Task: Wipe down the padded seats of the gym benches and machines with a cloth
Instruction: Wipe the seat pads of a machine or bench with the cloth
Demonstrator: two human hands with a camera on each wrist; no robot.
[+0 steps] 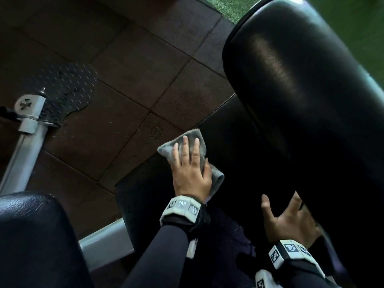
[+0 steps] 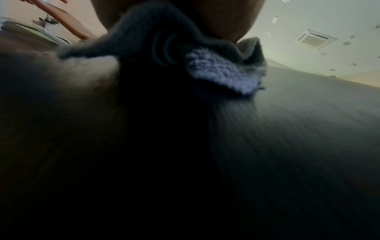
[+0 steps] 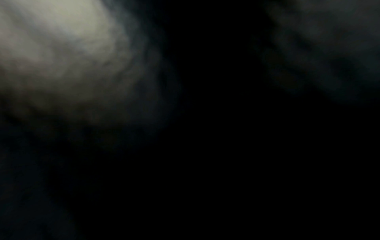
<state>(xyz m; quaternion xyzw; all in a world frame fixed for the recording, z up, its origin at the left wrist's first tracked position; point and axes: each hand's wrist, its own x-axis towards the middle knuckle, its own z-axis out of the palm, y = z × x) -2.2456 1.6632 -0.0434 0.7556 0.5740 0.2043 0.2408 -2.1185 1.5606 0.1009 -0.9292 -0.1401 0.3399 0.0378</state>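
Pressing flat with straight, spread fingers, the left hand holds the grey cloth down on the black padded seat, near the seat's left edge. The cloth is bunched under the palm, its corners sticking out beyond the fingertips and beside the thumb. From the left wrist view the cloth shows as a crumpled fold on the seat's surface, blurred, and the lower middle of that picture is lost in shadow.

The right hand is spread wide with its palm turned up and thumb apart; its fingertips vanish under the lower end of the black back pad, so whether they touch it or curl round it cannot be told. The right wrist view is almost wholly dark and smeared, showing nothing that can be named.

Both wrists wear white marker bands over dark sleeves. Another black pad is cut off at the lower left corner. A grey metal frame with a dotted foot plate stands on the dark rubber floor tiles, and a strip of green turf shows at the top edge.
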